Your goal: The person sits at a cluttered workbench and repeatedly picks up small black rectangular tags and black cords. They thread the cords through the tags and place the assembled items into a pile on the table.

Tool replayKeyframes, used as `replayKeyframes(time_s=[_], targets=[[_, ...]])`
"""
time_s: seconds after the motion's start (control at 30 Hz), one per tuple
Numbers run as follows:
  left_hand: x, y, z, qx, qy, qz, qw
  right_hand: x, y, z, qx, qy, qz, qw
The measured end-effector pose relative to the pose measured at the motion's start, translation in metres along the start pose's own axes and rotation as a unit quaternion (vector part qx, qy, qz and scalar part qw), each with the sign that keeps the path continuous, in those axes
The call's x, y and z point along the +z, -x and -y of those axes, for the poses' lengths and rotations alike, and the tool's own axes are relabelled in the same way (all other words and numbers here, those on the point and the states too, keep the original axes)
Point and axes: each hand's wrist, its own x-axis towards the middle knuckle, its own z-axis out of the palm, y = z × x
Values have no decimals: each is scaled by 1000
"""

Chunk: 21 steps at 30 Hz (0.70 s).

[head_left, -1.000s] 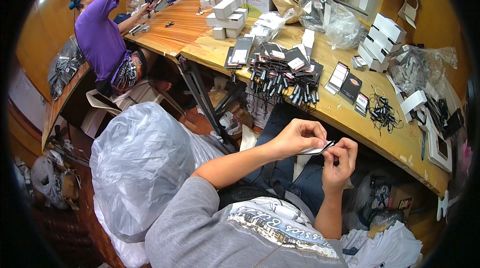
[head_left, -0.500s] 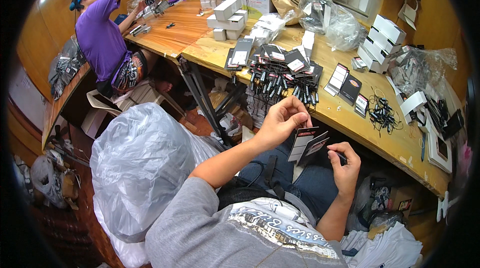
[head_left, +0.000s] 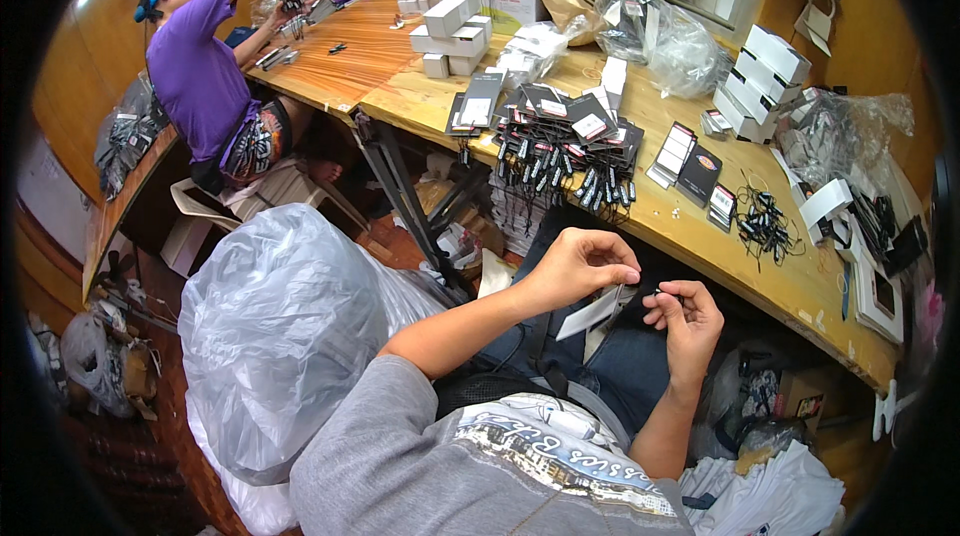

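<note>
Over my lap, my left hand [head_left: 588,264] pinches the top edge of white-and-black hang tags [head_left: 592,314], which hang tilted below its fingers. Close beside it on the right, my right hand [head_left: 688,321] has its thumb and fingertips closed on a small black tag cord [head_left: 660,293], mostly hidden by the fingers. On the table edge in front lies a heap of black hang tags [head_left: 590,119], their cords with dark clips [head_left: 560,171] dangling over the side. A tangle of loose black cords [head_left: 768,226] lies farther right, next to a few separate tags [head_left: 698,174].
White boxes [head_left: 455,31] are stacked at the back, with more boxes [head_left: 765,81] on the right. Clear plastic bags [head_left: 690,61] lie behind the tags. A big translucent bag [head_left: 285,336] fills the space at my left. Another person [head_left: 200,76] in purple works at the far left.
The tags have tipped from nearly upright to a flatter slant. My left hand has dropped and shifted slightly right, bringing it nearer my right hand.
</note>
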Motion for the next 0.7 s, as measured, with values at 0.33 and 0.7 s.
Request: replayKeyframes(time_s=[0.33,0.7], targets=[[4,0,-4,-24,27,-21,999,-3,-11,-17,-11,-162,19,987],[13,-7,-2,21,-61,-7,998,-4,-6,-14,-33,-134,24,990]])
